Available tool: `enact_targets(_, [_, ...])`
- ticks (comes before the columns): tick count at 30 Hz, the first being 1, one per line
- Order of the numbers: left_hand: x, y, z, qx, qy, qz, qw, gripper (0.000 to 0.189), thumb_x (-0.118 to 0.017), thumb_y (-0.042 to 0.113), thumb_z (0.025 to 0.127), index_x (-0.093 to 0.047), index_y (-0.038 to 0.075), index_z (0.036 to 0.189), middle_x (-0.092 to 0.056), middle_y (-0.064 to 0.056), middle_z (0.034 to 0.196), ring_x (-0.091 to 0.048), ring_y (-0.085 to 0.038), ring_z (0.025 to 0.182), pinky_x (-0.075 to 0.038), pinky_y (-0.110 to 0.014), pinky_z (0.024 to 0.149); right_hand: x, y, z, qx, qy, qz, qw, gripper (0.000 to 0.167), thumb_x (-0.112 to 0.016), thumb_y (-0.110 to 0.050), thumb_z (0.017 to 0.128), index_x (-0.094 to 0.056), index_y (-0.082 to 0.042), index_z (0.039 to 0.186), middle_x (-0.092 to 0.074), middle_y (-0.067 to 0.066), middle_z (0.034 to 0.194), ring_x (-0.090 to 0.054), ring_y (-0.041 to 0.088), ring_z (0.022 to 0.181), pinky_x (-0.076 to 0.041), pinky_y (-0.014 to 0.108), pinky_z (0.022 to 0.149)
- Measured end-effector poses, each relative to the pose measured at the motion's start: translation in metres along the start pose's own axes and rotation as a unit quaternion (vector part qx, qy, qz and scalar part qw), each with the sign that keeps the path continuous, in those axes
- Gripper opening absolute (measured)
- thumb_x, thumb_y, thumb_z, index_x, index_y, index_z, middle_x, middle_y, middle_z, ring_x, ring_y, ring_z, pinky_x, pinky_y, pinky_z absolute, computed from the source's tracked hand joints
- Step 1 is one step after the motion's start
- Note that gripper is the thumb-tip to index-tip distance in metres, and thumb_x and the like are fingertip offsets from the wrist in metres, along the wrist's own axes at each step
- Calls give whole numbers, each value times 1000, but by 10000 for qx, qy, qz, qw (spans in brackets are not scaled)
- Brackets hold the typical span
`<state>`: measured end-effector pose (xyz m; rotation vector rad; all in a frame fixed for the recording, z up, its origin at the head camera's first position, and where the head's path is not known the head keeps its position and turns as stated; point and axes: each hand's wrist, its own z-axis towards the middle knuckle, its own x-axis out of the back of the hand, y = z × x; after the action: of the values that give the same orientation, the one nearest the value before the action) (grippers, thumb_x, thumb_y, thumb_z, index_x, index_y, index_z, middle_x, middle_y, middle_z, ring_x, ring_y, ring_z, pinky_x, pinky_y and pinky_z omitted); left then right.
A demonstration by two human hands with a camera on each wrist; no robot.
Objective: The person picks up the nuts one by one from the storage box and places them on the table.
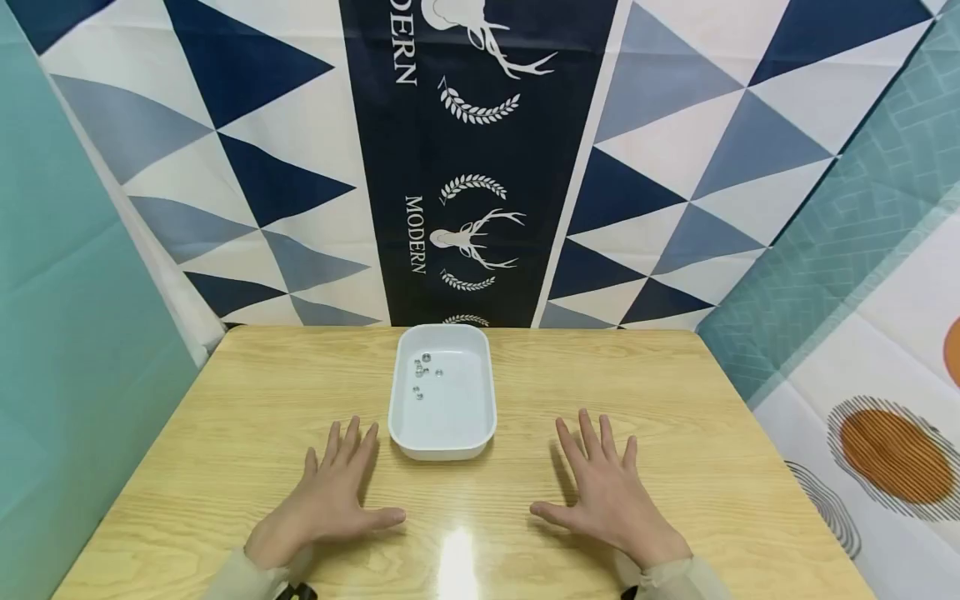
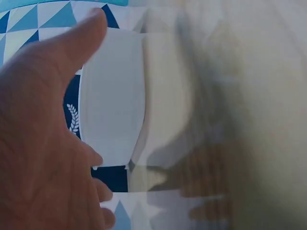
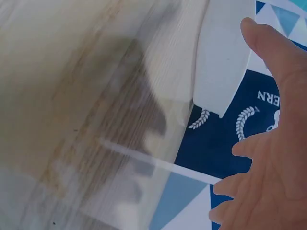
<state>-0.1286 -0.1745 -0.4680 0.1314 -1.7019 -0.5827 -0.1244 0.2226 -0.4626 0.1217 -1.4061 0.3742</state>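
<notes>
A white rectangular tray (image 1: pixel 457 429) stands on the wooden table toward its back edge. Inside it, mostly on the left half, lie several small shiny metal pieces that look like nuts (image 1: pixel 426 357). To the tray's left and nearer the front, my left hand (image 1: pixel 333 492) is spread with straight fingers and holds nothing. My right hand (image 1: pixel 603 492) mirrors it on the right, fingers fanned out, also holding nothing. Both hands cast shadows on the wood. In the left wrist view the tray's outer side (image 2: pixel 112 100) shows beyond the thumb; the right wrist view shows its other side (image 3: pixel 220 57).
The light wooden table (image 1: pixel 637 375) reaches back to a hanging cloth (image 1: pixel 472 150) with triangles, deer heads and lettering. Teal cloth (image 1: pixel 82 333) borders the left side. Patterned cloth (image 1: pixel 892 450) hangs on the right. A bright reflection lies on the front of the tabletop.
</notes>
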Motion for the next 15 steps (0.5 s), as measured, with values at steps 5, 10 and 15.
enact_targets(5, [16,-9,10,-414,-91,-571,9975,116,-73,63,85,-14,1,163,-7,-34,167,1,-61,151,-11,-87,106,2,-2,2,187,30,20,9998,116,-67,-85,74,-38,-11,159,-25,28,165,-21,58,150,-18,87,106])
enact_targets(10, [33,-17,21,-764,20,-709,9946,112,-80,46,87,-13,-6,160,-11,-41,162,-4,-67,147,-18,-87,105,1,-2,2,248,-12,2,9997,116,-69,-83,73,-38,-10,159,-26,29,165,-22,58,150,-20,87,106])
enact_targets(15, [36,-22,36,-680,433,-912,9926,85,-69,27,98,-20,-7,159,-27,-38,159,-28,-61,145,-29,-72,114,0,0,3,246,-37,12,9997,116,-68,-83,74,-38,-10,159,-26,28,165,-23,58,150,-21,86,106])
